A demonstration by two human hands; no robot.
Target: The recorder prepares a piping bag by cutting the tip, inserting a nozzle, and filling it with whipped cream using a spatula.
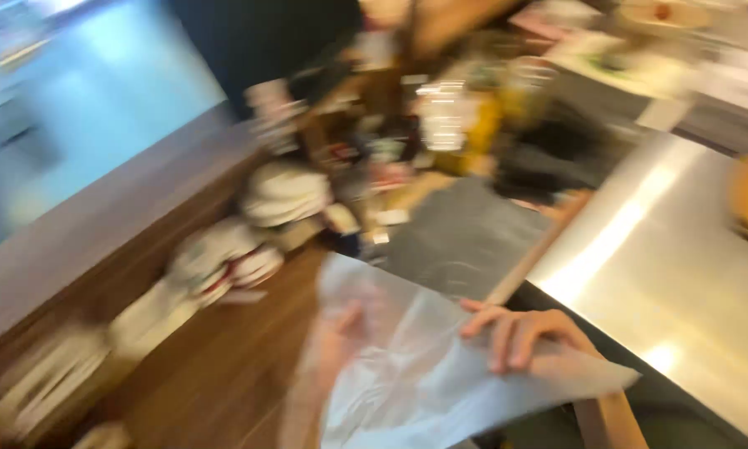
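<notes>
Both hands (440, 341) on translucent sheet (424, 374)

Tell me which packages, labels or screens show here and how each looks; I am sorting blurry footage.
Clear plastic bag: bottom centre, thin, crinkled, whitish; held by the right hand on top and the left hand seen through it.
Clear container: top centre, boxy, pale and shiny, with something yellow beside it.
Stacked white packs or cloths: on the wooden counter, rounded; too blurred to tell.
No screen or readable label shows.
</notes>
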